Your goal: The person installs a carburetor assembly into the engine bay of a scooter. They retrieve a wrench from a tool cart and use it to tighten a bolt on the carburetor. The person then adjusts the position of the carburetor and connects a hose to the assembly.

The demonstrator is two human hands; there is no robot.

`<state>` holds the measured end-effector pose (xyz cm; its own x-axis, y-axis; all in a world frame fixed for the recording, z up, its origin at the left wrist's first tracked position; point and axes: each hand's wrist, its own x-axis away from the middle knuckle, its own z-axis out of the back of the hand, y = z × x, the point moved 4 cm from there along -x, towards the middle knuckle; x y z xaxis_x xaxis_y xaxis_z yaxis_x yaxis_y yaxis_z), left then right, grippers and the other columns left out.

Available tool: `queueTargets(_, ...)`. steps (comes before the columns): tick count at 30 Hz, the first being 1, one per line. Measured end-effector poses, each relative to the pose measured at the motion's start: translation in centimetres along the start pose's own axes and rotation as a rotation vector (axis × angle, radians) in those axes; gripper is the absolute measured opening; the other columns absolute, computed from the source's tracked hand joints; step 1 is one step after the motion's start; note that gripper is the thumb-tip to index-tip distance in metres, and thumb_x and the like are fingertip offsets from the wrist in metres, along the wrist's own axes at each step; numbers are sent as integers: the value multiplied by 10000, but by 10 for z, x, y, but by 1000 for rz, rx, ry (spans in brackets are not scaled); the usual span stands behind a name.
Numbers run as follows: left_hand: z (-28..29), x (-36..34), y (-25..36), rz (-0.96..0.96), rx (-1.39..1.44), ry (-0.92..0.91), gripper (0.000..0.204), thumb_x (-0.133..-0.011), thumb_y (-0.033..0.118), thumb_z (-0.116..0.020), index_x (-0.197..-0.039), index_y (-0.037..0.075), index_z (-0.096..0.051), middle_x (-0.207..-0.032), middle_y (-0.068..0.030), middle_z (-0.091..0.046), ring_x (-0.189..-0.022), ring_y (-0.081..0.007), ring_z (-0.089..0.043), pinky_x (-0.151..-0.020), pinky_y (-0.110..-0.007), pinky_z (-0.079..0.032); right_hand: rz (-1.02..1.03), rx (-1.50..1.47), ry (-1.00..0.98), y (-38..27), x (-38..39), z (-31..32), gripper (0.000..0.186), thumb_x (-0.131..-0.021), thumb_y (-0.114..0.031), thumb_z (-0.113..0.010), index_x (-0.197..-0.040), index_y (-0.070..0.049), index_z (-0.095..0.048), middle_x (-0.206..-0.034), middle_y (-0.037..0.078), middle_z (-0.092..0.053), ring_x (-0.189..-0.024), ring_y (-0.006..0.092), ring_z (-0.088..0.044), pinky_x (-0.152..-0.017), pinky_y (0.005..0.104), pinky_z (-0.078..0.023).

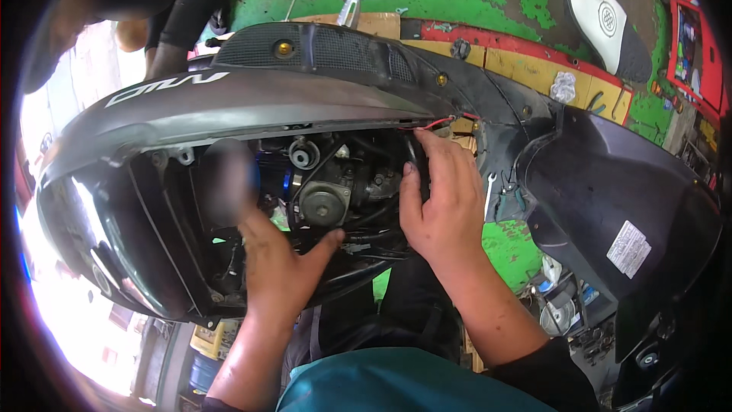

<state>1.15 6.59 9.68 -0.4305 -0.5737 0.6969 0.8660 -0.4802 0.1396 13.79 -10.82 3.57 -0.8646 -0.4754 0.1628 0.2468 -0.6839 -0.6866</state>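
A dark scooter body lies across the view with its seat opening exposed, showing a carburetor among black hoses. My left hand reaches into the opening, left of the carburetor. Its thumb stretches toward the carburetor's lower edge, apart from the fingers, whose tips are lost in a blurred patch. At the right end of the opening rests my right hand, its fingers extended against the rim and its thumb spread. Close to those fingertips runs a red wire.
Another person's dark sleeve shows at the upper left. Beyond the scooter, a white-and-black panel lies on the worn green floor. A wrench and pliers lie right of my right hand. A red tool cabinet stands far right.
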Motion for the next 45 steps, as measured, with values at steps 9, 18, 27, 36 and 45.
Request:
queueTargets(9,0,-44,-22,37,396,-84,1163,-646,257,-1005,-1530,-113,-346,-1464,-292,-553,-1397,-370,-517,-1179,-416,-385,-39,-56,-8,7,2,-4,456,-872,-90,-709,-1308,9,-621,-1125,178,-657,-1034,368,-629,-906,472,-494)
queueTargets(18,5,-66,-18,-48,399,-162,974,-557,235,-1025,-1366,-79,-583,-1295,-206,-703,-1239,-305,-654,-1094,-385,-473,-58,-121,-25,9,1,-2,460,-877,-83,-702,-1317,17,-613,-1128,186,-647,-1027,376,-619,-912,478,-492)
queueTargets(27,10,-68,-9,-31,398,-170,903,-554,225,-1023,-1319,-57,-634,-1215,-176,-742,-1139,-271,-695,-1041,-381,-511,-25,-109,-30,6,0,-5,450,-892,-32,-672,-1332,32,-600,-1141,203,-619,-1039,391,-594,-939,485,-494)
queueTargets(36,14,-58,-7,-60,200,-75,902,-573,367,-1025,-1295,-35,-663,-1139,-180,-774,-1090,-309,-736,-1001,-395,-535,26,-43,-9,3,3,-3,449,-915,-52,-655,-1351,30,-588,-1121,195,-598,-1065,388,-583,-950,491,-499)
queueTargets(45,13,-59,-7,-93,218,-175,966,-653,401,-994,-1368,-107,-590,-1324,-221,-689,-1254,-318,-639,-1108,-385,-455,43,3,70,3,8,-7,388,-925,-109,-643,-1293,-1,-588,-1104,198,-621,-1055,404,-611,-900,511,-539)
